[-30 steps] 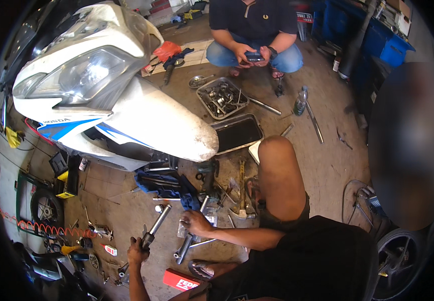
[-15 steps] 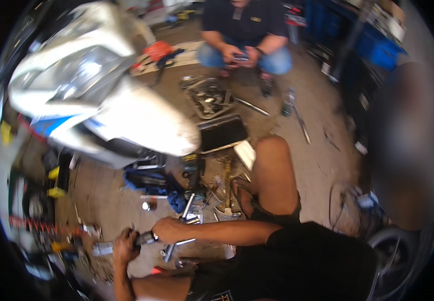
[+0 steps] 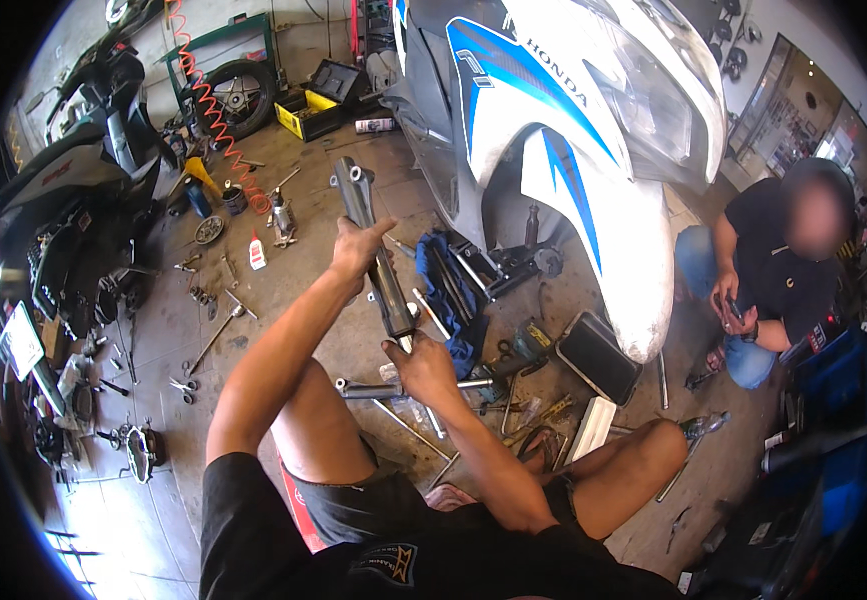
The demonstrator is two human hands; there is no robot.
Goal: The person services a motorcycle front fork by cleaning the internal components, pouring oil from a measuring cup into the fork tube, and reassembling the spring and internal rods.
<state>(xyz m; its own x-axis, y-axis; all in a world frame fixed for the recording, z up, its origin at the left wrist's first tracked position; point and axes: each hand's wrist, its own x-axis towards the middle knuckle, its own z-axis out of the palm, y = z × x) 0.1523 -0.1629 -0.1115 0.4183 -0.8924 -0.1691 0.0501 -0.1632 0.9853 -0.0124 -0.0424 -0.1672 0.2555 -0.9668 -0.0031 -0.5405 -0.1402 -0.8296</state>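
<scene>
A dark grey motorcycle fork leg [image 3: 389, 296] is held up at a slant in front of me, its lugged end pointing away. Around its upper middle wraps my left hand [image 3: 358, 248], the thumb stretched out along one side. At the near end my right hand [image 3: 425, 370] closes on the bright, narrower part of the same leg. Below, a similar metal tube [image 3: 373, 389] with a lug at one end lies on the floor close to my right hand. Beside the fork leg is a blue cloth tool roll [image 3: 445, 290] with dark tools in it.
A white and blue motorcycle [image 3: 578, 200] stands ahead to the right. Another person [image 3: 768, 260] crouches beyond it. A black tray [image 3: 598, 358] and scattered tools lie near my knee. At left are a dark motorcycle [image 3: 83, 210], scissors [image 3: 183, 388] and a yellow-black toolbox [image 3: 310, 115].
The view has swung to the left, so the white motorcycle and the person now appear farther right. Both hands stay on the fork leg, which now shows at full length, pointing away.
</scene>
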